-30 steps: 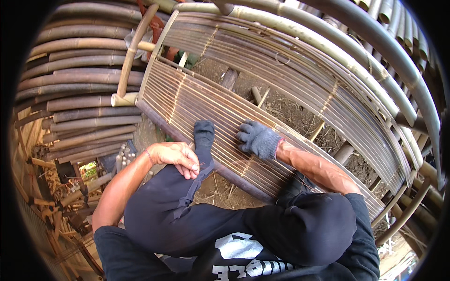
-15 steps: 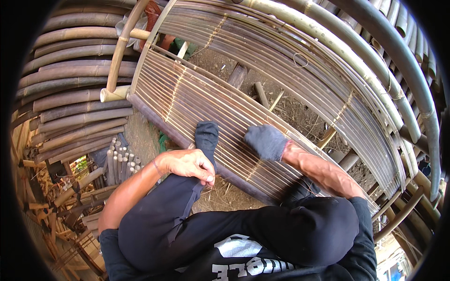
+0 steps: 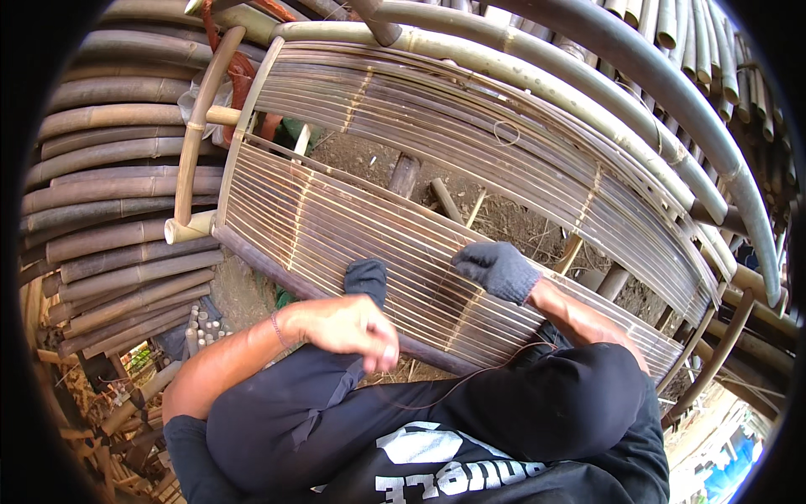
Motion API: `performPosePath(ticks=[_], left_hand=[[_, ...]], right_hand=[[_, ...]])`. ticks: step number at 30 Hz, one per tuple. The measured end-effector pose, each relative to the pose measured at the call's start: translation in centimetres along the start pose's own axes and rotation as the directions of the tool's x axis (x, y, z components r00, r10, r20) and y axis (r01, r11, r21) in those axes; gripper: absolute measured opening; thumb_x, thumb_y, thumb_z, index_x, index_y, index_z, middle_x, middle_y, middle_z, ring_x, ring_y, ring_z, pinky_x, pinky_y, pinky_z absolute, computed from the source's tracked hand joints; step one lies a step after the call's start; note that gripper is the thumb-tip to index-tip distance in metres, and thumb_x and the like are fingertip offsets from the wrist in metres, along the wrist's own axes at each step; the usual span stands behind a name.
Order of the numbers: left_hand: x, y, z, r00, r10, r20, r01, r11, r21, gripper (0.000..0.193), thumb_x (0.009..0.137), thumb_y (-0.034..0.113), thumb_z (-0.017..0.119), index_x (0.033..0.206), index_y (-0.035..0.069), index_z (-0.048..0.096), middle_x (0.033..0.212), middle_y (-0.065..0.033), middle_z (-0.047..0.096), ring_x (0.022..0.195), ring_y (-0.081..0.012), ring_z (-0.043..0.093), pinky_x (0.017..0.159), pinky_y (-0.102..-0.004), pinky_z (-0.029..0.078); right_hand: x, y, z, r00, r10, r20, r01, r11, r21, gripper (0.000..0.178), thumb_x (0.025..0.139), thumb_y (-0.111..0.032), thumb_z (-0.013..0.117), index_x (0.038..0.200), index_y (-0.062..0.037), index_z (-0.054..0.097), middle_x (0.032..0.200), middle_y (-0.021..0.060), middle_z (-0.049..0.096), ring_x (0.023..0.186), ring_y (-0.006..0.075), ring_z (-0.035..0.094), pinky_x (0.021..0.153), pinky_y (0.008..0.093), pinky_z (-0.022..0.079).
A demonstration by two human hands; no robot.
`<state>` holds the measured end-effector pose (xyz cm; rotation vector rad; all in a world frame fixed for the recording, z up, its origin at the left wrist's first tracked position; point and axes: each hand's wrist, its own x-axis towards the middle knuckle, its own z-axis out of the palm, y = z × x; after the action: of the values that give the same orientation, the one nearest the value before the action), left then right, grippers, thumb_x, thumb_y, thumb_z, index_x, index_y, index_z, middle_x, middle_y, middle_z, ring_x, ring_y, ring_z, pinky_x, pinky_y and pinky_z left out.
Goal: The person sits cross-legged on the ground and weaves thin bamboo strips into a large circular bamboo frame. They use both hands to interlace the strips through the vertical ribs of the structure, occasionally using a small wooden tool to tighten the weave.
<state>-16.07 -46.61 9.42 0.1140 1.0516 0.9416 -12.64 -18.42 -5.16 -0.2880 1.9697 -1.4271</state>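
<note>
A panel of narrow bamboo slats (image 3: 361, 223), crossed by pale woven bindings, lies in front of my legs. My right hand (image 3: 497, 270), in a grey knitted glove, is closed with its knuckles up over the slats; what its fingers hold, if anything, is hidden. My bare left hand (image 3: 344, 326) hangs above my left knee, fingers bent together and slightly blurred. A thin brown strand (image 3: 470, 378) loops from below that hand across my lap to the panel's near edge. My dark-covered left foot (image 3: 366, 279) presses on the slats.
A second slatted panel (image 3: 437, 113) lies beyond, with a small loop of strand on it. Thick bamboo poles (image 3: 579, 80) frame the far side. Stacked bamboo (image 3: 126, 176) fills the left, and short cut pieces (image 3: 201, 328) stand below it. Bare soil shows between the panels.
My left hand has turned and dropped slightly, and the strand now stretches across my lap. My gloved right hand has shifted a little right along the slats. The whole view has tilted slightly.
</note>
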Motion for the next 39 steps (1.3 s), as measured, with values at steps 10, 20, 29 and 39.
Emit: performPosePath(ticks=[10,20,29,39], left_hand=[[0.3,2.2,-4.8,0.703,0.359,-0.614,-0.472,0.881,-0.026,0.029,0.098,0.021,0.06,0.107,-0.006,0.067,0.098,-0.0122,0.071,0.088,-0.0185,0.069,0.082,-0.0301,0.056],[2.5,6.5,-6.0,0.621,0.66,-0.424,-0.749,0.658,-0.073,0.022,0.1,0.013,0.057,0.109,-0.003,0.068,0.137,-0.0184,0.055,0.096,-0.0229,0.07,0.083,-0.0357,0.061],[2.0,10.3,-6.1,0.624,0.708,-0.331,-0.636,0.706,0.311,0.016,0.096,0.01,0.063,0.101,-0.002,0.072,0.1,-0.0087,0.069,0.088,-0.0147,0.068,0.081,-0.0268,0.057],[-1.2,15.2,-4.5,0.847,0.519,-0.117,-0.457,0.821,0.342,0.018,0.095,0.014,0.065,0.101,-0.003,0.072,0.097,-0.0081,0.071,0.087,-0.013,0.067,0.08,-0.0269,0.055]], right_hand=[[-0.6,-10.6,-5.9,0.933,0.222,-0.283,-0.043,0.85,0.524,0.027,0.094,-0.019,0.067,0.108,0.0039,0.068,0.086,0.0074,0.07,0.078,0.0109,0.065,0.071,0.0266,0.055],[-0.9,-15.4,-5.5,0.827,0.288,-0.483,-0.01,0.866,0.499,0.024,0.094,-0.02,0.067,0.108,-0.0007,0.068,0.084,0.0063,0.071,0.074,0.0113,0.068,0.062,0.0236,0.054],[-1.8,-17.0,-5.2,0.872,0.205,-0.444,-0.058,0.945,0.322,0.025,0.092,-0.02,0.069,0.107,0.0003,0.069,0.092,0.0055,0.07,0.085,0.0147,0.066,0.074,0.0285,0.052],[-6.1,-16.4,-5.5,0.912,-0.155,-0.379,0.375,0.688,0.622,0.015,0.086,-0.013,0.067,0.087,0.0028,0.065,0.096,0.0107,0.063,0.087,0.0181,0.062,0.082,0.0295,0.052]])
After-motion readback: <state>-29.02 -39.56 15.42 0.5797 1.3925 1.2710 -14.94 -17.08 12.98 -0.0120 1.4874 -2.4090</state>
